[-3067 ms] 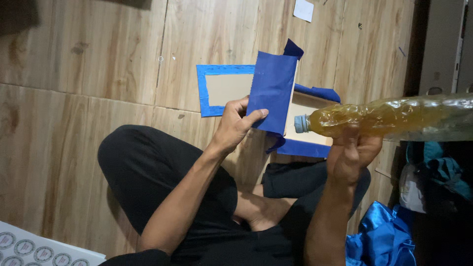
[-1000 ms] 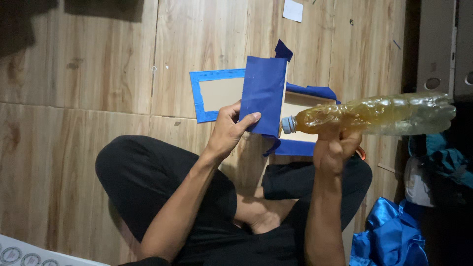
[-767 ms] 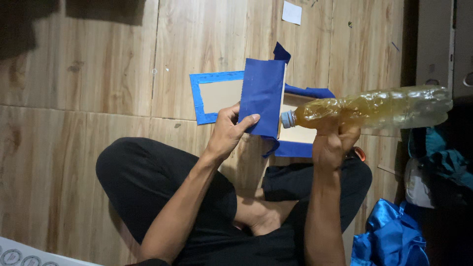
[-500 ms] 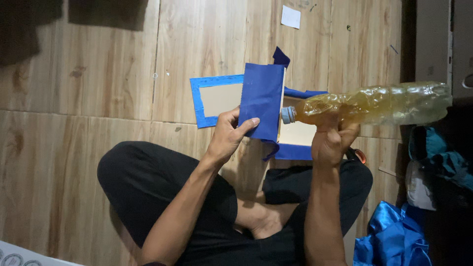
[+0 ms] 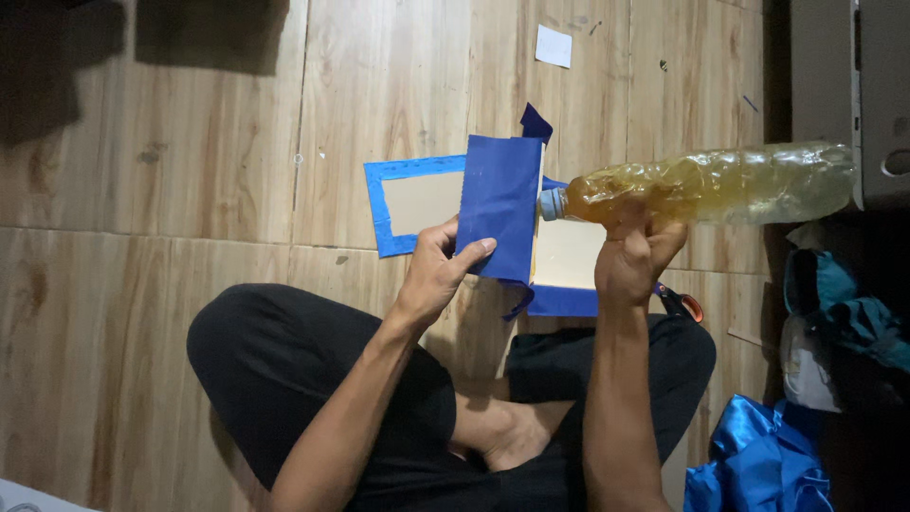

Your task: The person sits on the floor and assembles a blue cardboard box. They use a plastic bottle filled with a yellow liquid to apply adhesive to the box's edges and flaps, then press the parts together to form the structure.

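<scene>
My left hand (image 5: 438,270) grips the lower edge of an upright blue-covered board (image 5: 500,218), thumb across its face. My right hand (image 5: 635,258) holds a crumpled clear plastic bottle (image 5: 716,185) with yellowish liquid, lying sideways. Its capped nozzle touches the inner side of the raised blue board. Below the board lies a cardboard piece with a blue border (image 5: 567,275), partly hidden. A second flat cardboard sheet with a blue frame (image 5: 409,204) lies on the wooden floor to the left.
I sit cross-legged in black clothes on a wood-pattern floor (image 5: 190,190). Orange-handled scissors (image 5: 684,305) lie by my right knee. Shiny blue fabric (image 5: 758,465) is at the lower right, a small white paper scrap (image 5: 554,45) farther off, and dark furniture and clothing at the right edge.
The bottle has shifted left and its nozzle now meets the raised blue board. My left hand keeps holding the board upright in the same place.
</scene>
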